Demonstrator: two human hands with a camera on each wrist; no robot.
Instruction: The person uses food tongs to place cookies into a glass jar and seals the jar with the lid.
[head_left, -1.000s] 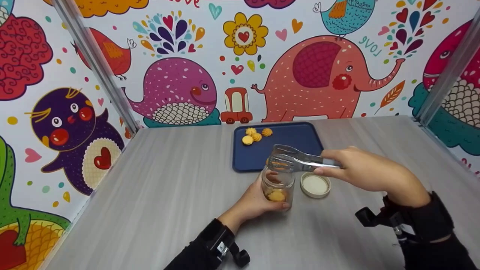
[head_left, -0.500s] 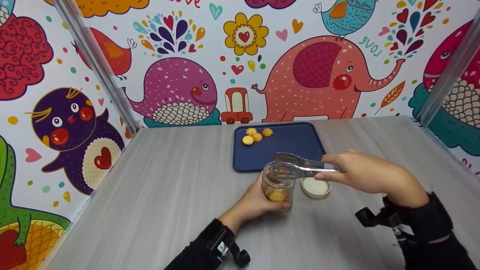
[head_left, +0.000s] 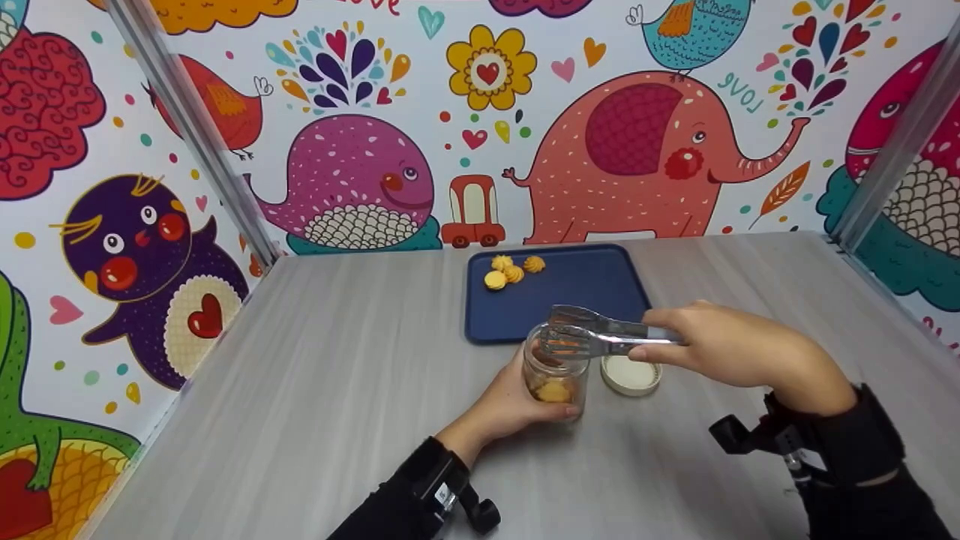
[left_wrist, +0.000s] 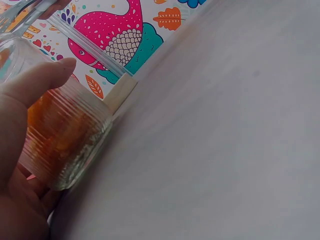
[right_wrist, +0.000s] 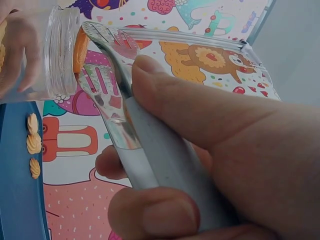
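While your left hand (head_left: 514,401) grips one glass jar (head_left: 564,367), cookies visible low inside, your right hand (head_left: 724,345) holds one pair of tongs (head_left: 616,340), tips at the jar's mouth. Between the tips: one cookie (right_wrist: 80,50) (orange in the right wrist view). Beyond the jar: one blue tray (head_left: 585,289), four cookies at its far left. Just right of the jar: one pale lid (head_left: 631,374), on the table (head_left: 337,390).

Place: booth-like recording set
Wall panels (head_left: 551,109): on 3 sides, printed with cartoon animals (head_left: 622,199) and hearts (head_left: 595,52)
Metal posts (head_left: 199,129): 2, at the corners
Worktop (head_left: 322,375): grey, between the panels
Wrist cameras (head_left: 484,515): 2, black, strapped on
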